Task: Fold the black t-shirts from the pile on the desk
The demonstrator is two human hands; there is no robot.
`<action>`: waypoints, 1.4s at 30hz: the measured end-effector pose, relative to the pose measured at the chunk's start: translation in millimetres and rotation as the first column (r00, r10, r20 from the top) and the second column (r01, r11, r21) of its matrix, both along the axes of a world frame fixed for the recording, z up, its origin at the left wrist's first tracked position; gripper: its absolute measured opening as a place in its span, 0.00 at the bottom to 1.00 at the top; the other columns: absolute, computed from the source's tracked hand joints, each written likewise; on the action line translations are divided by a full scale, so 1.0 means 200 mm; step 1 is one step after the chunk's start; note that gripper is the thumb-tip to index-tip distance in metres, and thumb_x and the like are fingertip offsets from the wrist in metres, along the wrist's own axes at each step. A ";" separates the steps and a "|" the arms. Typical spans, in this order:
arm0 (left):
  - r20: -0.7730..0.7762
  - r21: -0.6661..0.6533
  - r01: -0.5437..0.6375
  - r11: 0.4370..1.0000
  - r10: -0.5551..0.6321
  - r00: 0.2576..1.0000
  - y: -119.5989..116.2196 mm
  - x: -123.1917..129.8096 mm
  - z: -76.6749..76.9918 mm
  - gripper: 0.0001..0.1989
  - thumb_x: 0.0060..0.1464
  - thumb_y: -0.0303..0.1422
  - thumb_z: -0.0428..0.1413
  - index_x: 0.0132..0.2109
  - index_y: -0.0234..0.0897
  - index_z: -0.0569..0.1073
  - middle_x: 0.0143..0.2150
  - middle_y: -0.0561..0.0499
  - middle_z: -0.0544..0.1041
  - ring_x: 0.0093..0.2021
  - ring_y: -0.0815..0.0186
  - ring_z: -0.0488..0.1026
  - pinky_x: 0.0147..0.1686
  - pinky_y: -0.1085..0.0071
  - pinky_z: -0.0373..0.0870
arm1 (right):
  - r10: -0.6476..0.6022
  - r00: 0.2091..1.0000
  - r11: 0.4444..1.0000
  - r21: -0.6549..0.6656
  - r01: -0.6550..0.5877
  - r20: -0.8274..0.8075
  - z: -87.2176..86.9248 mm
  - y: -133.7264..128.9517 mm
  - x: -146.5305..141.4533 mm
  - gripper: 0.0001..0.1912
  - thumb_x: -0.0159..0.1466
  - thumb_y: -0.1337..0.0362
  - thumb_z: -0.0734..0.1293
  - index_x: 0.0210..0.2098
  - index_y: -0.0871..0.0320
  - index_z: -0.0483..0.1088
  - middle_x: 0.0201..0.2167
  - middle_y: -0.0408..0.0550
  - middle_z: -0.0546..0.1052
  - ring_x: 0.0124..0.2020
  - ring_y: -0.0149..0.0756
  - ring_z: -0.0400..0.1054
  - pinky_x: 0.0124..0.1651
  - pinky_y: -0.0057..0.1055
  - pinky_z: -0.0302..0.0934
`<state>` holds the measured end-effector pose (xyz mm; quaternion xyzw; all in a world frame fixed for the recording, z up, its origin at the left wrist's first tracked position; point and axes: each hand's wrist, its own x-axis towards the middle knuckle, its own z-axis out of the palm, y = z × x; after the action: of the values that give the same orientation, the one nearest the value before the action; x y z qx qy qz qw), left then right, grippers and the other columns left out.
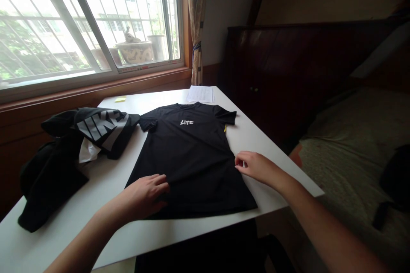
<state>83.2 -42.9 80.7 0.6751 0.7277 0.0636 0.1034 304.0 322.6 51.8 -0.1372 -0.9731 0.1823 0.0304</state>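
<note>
A black T-shirt (192, 153) with small white lettering on its chest lies spread on the white table (269, 158), collar toward the far side and hem toward me. Over its lower left part is my left hand (149, 194), fingers loosely bent and apart, holding nothing that I can see. At the shirt's right side edge, my right hand (248, 164) has thumb and fingertips pinched together on the fabric. A bit of yellow shows beside the right sleeve.
Left of the shirt lies a crumpled black garment (60, 166) with large grey lettering. Papers (200, 94) and a yellow pad (120, 99) rest at the table's back. Behind stands a barred window (96, 21); a bed (358, 145) is at the right.
</note>
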 end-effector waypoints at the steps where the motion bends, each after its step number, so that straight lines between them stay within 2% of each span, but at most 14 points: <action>1: 0.005 -0.020 0.022 1.000 -0.021 1.000 0.01 0.03 0.01 0.11 0.56 0.29 0.61 0.46 0.42 0.74 0.44 0.49 0.74 0.42 0.60 0.74 0.40 0.67 0.71 | 0.015 1.000 0.999 -0.043 -0.014 0.024 0.00 -0.01 0.02 0.02 0.62 0.65 0.67 0.33 0.55 0.74 0.34 0.45 0.78 0.35 0.36 0.71 0.38 0.29 0.60; 4: 0.010 -0.084 0.055 0.995 -0.055 0.998 0.05 0.11 0.01 0.11 0.53 0.30 0.64 0.44 0.41 0.74 0.44 0.50 0.75 0.43 0.60 0.74 0.41 0.66 0.71 | 0.001 0.994 0.993 -0.115 0.012 0.112 -0.03 -0.05 0.08 0.03 0.58 0.63 0.70 0.33 0.56 0.74 0.32 0.45 0.79 0.32 0.37 0.71 0.34 0.29 0.59; 6: -0.016 -0.112 0.066 0.992 -0.068 0.998 0.06 0.14 -0.01 0.08 0.54 0.28 0.62 0.41 0.40 0.73 0.43 0.50 0.75 0.42 0.60 0.74 0.42 0.65 0.72 | -0.023 0.986 0.988 -0.145 0.047 0.163 -0.05 -0.07 0.10 0.02 0.57 0.64 0.69 0.31 0.56 0.73 0.29 0.45 0.79 0.30 0.37 0.71 0.32 0.29 0.57; 10: -0.091 -0.104 0.106 0.989 -0.115 0.989 0.06 0.17 -0.07 0.05 0.59 0.24 0.53 0.39 0.39 0.71 0.39 0.50 0.74 0.38 0.62 0.72 0.43 0.64 0.72 | -0.068 0.975 0.979 -0.173 0.106 0.211 -0.07 -0.09 0.15 0.04 0.56 0.68 0.65 0.27 0.56 0.72 0.26 0.45 0.78 0.28 0.36 0.71 0.30 0.28 0.56; 13: -0.097 -0.080 0.113 0.990 -0.120 0.988 0.06 0.17 -0.09 0.06 0.59 0.23 0.52 0.38 0.39 0.70 0.37 0.50 0.73 0.37 0.63 0.71 0.43 0.65 0.71 | -0.085 0.973 0.969 -0.211 0.131 0.213 -0.06 -0.09 0.18 0.04 0.57 0.66 0.66 0.27 0.57 0.72 0.26 0.46 0.79 0.28 0.36 0.71 0.30 0.28 0.56; 16: -0.086 -0.072 0.117 0.990 -0.123 0.989 0.06 0.17 -0.08 0.07 0.57 0.22 0.52 0.36 0.39 0.69 0.36 0.52 0.73 0.35 0.64 0.70 0.42 0.66 0.70 | -0.082 0.974 0.962 -0.237 0.132 0.209 -0.07 -0.09 0.21 0.04 0.58 0.63 0.67 0.28 0.56 0.72 0.27 0.45 0.79 0.29 0.36 0.71 0.31 0.28 0.57; 20: -0.053 -0.104 0.108 0.989 -0.114 0.992 0.06 0.17 -0.04 0.07 0.54 0.22 0.53 0.33 0.40 0.67 0.35 0.53 0.72 0.33 0.65 0.70 0.35 0.68 0.67 | -0.045 0.971 0.957 -0.268 0.110 0.237 -0.10 -0.06 0.24 0.04 0.58 0.63 0.68 0.30 0.56 0.74 0.28 0.45 0.79 0.29 0.36 0.71 0.32 0.27 0.58; 24: -0.005 -0.083 0.134 0.987 -0.135 0.991 0.08 0.16 -0.01 0.07 0.56 0.28 0.57 0.32 0.40 0.67 0.34 0.54 0.73 0.34 0.65 0.71 0.35 0.68 0.67 | -0.030 0.978 0.972 -0.222 0.077 0.207 -0.06 -0.01 0.23 0.05 0.58 0.64 0.67 0.31 0.55 0.76 0.29 0.45 0.80 0.30 0.37 0.72 0.33 0.28 0.59; 29: -0.041 -0.017 0.169 0.985 -0.170 0.985 0.16 0.17 -0.01 0.08 0.65 0.31 0.53 0.34 0.39 0.68 0.35 0.53 0.73 0.33 0.66 0.70 0.38 0.68 0.69 | -0.143 0.990 0.982 -0.125 0.144 0.017 0.01 0.13 0.04 0.09 0.63 0.62 0.65 0.32 0.55 0.78 0.31 0.46 0.81 0.33 0.38 0.73 0.37 0.29 0.60; 33: -0.077 0.018 0.228 0.973 -0.226 0.971 0.28 0.25 -0.03 0.04 0.64 0.34 0.56 0.40 0.40 0.70 0.39 0.52 0.74 0.37 0.64 0.72 0.41 0.67 0.71 | -0.286 0.952 0.957 0.016 0.289 -0.110 -0.02 0.26 -0.24 0.09 0.63 0.60 0.66 0.33 0.55 0.79 0.34 0.47 0.81 0.36 0.39 0.74 0.38 0.30 0.60; 38: -0.103 0.058 0.352 0.934 -0.345 0.933 0.50 0.42 -0.02 0.11 0.64 0.43 0.57 0.45 0.40 0.72 0.43 0.51 0.74 0.40 0.62 0.73 0.37 0.65 0.71 | -0.308 0.951 0.950 0.050 0.308 -0.006 -0.09 0.35 -0.55 0.10 0.61 0.58 0.70 0.39 0.54 0.80 0.38 0.46 0.82 0.40 0.39 0.74 0.40 0.28 0.62; 42: -0.106 0.098 0.409 0.907 -0.399 0.911 0.67 0.55 -0.08 0.20 0.62 0.50 0.57 0.48 0.38 0.73 0.44 0.49 0.74 0.39 0.61 0.73 0.32 0.65 0.72 | -0.340 0.940 0.939 0.070 0.337 0.031 -0.12 0.37 -0.65 0.07 0.57 0.63 0.71 0.35 0.55 0.80 0.36 0.48 0.82 0.38 0.39 0.74 0.37 0.27 0.61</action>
<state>193.1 90.4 64.3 0.8180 0.5709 0.0556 0.0437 173.8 397.6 28.0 -0.3051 -0.9409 0.1402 0.0450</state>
